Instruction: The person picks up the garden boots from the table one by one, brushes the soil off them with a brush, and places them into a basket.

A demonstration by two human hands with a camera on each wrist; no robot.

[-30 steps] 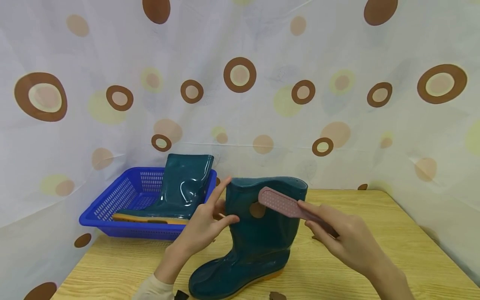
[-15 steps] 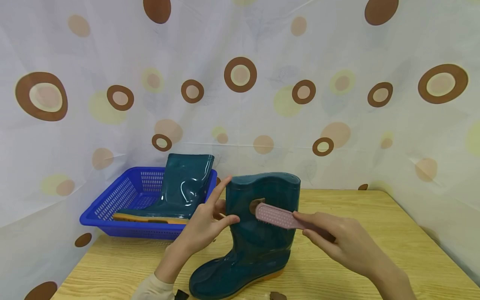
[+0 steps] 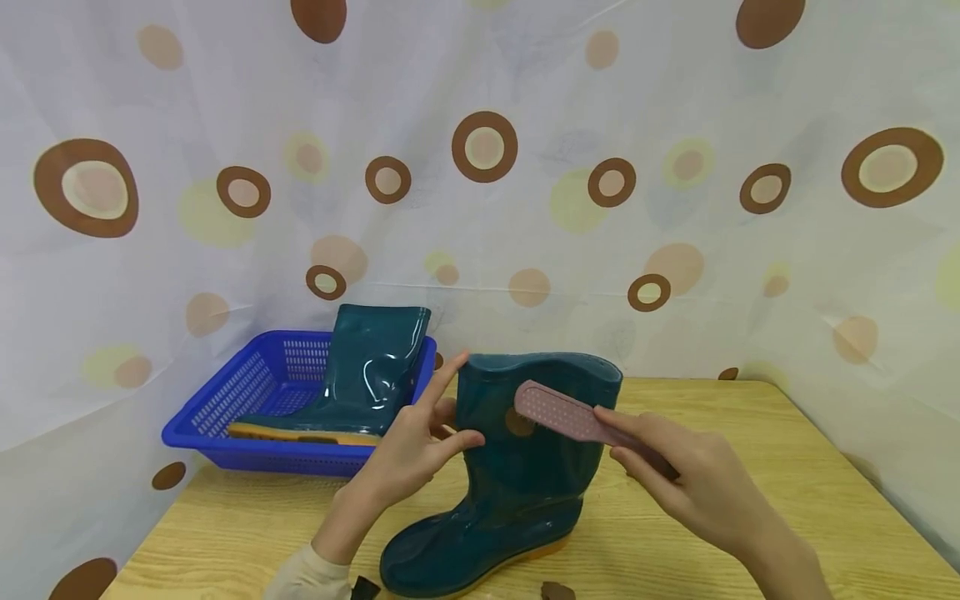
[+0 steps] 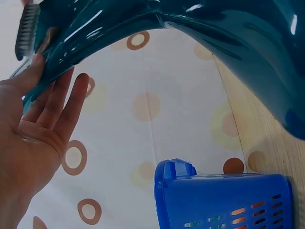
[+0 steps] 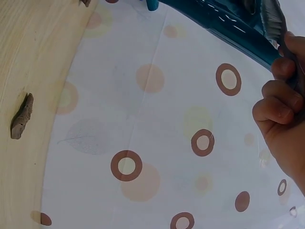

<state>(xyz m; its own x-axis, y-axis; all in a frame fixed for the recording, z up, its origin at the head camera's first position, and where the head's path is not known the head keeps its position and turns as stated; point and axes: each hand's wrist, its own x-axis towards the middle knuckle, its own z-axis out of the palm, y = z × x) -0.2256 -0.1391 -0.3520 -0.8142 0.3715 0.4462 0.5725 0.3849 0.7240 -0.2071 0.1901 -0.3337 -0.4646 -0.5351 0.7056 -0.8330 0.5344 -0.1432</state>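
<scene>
A dark green rubber rain boot (image 3: 528, 487) stands upright on the table, its toe to the left. My left hand (image 3: 405, 457) holds the upper left edge of its shaft, thumb on the near face and the other fingers behind, as the left wrist view shows. A brown, mud-like patch (image 3: 519, 422) marks the shaft. In my right hand (image 3: 693, 473) is a pink brush (image 3: 558, 412), gripped by the handle. The brush head lies across the upper shaft beside the patch, partly covering it. Its pale bristles (image 5: 271, 21) face the boot in the right wrist view.
A blue plastic basket (image 3: 217, 450) stands at the back left, with a second green boot (image 3: 367, 375) leaning in it. Brown lumps lie on the wooden table (image 3: 697, 550), one lump (image 3: 557, 591) near the front edge. A patterned curtain (image 3: 480, 233) hangs behind.
The brush went down across the brown patch, then back up to the upper shaft. The boot's top swayed left and returned right. My left hand kept its hold.
</scene>
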